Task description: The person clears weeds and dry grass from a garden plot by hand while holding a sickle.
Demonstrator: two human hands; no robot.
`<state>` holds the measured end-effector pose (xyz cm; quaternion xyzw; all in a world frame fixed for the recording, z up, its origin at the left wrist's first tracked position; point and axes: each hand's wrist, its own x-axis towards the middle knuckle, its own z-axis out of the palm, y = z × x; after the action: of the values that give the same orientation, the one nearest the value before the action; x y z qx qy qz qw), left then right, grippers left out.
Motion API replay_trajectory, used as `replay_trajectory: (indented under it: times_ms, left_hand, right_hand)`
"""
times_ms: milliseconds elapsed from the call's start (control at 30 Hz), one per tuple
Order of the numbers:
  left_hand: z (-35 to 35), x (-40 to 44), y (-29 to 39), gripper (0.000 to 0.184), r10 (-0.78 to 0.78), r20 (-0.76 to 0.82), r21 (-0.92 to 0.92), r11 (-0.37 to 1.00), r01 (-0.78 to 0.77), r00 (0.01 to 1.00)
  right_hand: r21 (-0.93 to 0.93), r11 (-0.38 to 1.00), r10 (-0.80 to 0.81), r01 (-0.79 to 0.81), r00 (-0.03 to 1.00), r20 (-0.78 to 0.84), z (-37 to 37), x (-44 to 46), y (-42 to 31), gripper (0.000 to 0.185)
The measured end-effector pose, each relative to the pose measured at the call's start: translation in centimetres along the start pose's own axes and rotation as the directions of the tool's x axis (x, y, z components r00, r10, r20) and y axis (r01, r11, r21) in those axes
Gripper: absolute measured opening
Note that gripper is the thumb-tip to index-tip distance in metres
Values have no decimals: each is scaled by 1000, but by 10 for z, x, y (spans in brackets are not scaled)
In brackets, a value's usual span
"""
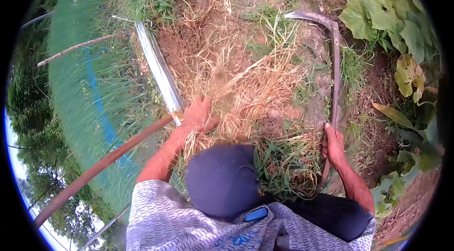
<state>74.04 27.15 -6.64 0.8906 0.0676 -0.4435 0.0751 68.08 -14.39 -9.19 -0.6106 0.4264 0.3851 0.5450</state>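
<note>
My right hand [334,143] is closed round the long handle of a sickle [336,71], whose curved blade points left at the upper right. At the centre left, my left hand [200,115] reaches onto dry straw-like grass [265,85], with its fingers partly spread. Some dry stalks lie against that hand and wrist; whether it grips any of them is too small to tell. Just left of it stands a shiny metal tube [158,66]. A heap of green and dry grass [295,163] lies between my knees and the sickle handle.
A long wooden pole [104,170] slants up from the lower left to the tube. Green netting [75,95] runs along the left side. Broad-leaved plants [383,10] grow on the right. My dark-clothed knee [220,180] is just below my left hand.
</note>
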Motion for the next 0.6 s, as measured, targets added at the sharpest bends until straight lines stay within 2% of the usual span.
replay_trajectory:
  times_ms: [33,100,167,233,267,300,367,400,433,500,533,567,600]
  left_hand:
    - [10,2,-9,76,3,-14,0,1000,-3,1000]
    - [24,5,-17,79,130,-125,-124,982,-146,984]
    - [12,9,-13,72,192,-76,-179,963,-203,978]
    - [-4,24,-10,59,249,-112,-28,967,-253,962]
    - [-11,30,-22,50,317,-291,-67,934,-350,903]
    - [-19,35,-25,50,329,-305,-66,929,-365,894]
    - [-26,36,-33,43,169,-551,-149,943,-296,817]
    - [-17,41,-45,46,105,-394,-312,919,-240,913]
    - [-10,44,-47,46,99,-410,-330,911,-248,907]
    - [2,58,-40,54,120,-406,-167,965,-203,906]
    - [8,72,-46,66,116,-330,-225,954,-198,937]
    - [18,82,-50,66,122,-333,-234,950,-207,935]
    - [21,89,-51,67,103,-272,-253,951,-175,957]
  right_hand:
    - [-47,999,18,-19,999,-29,2,0,-4,46]
    - [-74,997,9,-13,998,-63,8,0,-8,46]
    - [-128,991,15,-28,994,-106,-1,3,3,46]
    - [-354,933,-142,68,971,-190,-19,9,12,45]
    - [-238,970,-91,49,981,-171,-29,3,12,45]
    - [-238,969,-107,61,977,-184,-31,-7,7,45]
    - [-213,974,-145,83,944,-295,-35,-33,-1,44]
    - [-232,968,-169,100,939,-299,-40,-42,0,44]
    - [-274,954,-219,123,910,-353,-46,-51,3,43]
    - [-323,935,-281,146,861,-424,-48,-65,-13,42]
    - [-333,930,-295,156,857,-422,-43,-79,-24,41]
    - [-343,925,-307,165,857,-414,-37,-93,-36,41]
    - [-273,947,-271,167,873,-405,-24,-107,-57,40]
